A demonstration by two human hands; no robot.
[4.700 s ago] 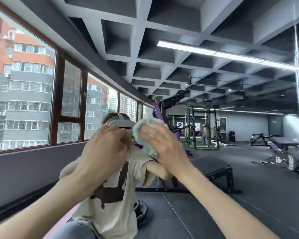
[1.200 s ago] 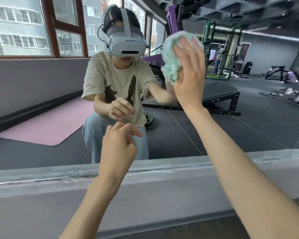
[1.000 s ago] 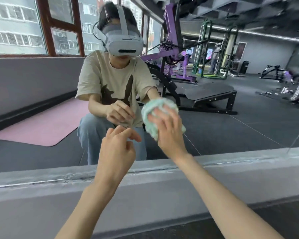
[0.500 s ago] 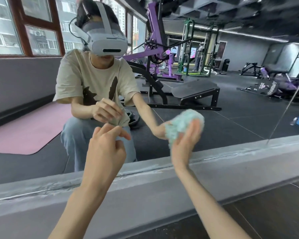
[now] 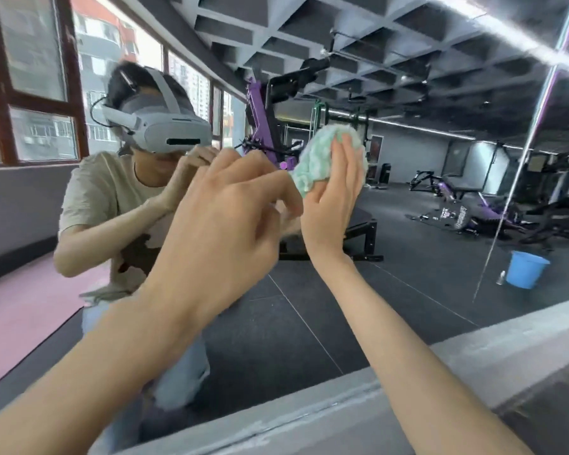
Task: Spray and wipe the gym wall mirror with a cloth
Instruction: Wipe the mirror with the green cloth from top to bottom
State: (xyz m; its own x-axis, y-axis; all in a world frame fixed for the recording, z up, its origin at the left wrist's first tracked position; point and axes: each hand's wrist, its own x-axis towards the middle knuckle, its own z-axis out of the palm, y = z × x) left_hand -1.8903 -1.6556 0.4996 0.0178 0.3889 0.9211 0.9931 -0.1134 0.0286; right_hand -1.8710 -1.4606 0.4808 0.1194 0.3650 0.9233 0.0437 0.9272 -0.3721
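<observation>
The wall mirror (image 5: 408, 274) fills the view and reflects the gym and me, crouched in a grey headset. A crumpled pale green cloth (image 5: 316, 159) lies against the glass at about head height. My right hand (image 5: 334, 205) presses it flat to the mirror with straight fingers. My left hand (image 5: 224, 218) is raised close to the camera, just left of the right one. Its fingers are loosely curled and hold nothing. It hides part of my reflection.
A grey ledge (image 5: 473, 356) runs along the mirror's foot. A vertical seam (image 5: 519, 165) splits the glass at right. Reflected there are a blue bucket (image 5: 524, 269) with a small bottle (image 5: 501, 277) beside it, a bench, purple machines and a pink mat (image 5: 20, 316).
My right hand has swept the cloth from low near the ledge up to head height on the glass. My left hand has risen too, and the view has tilted upward.
</observation>
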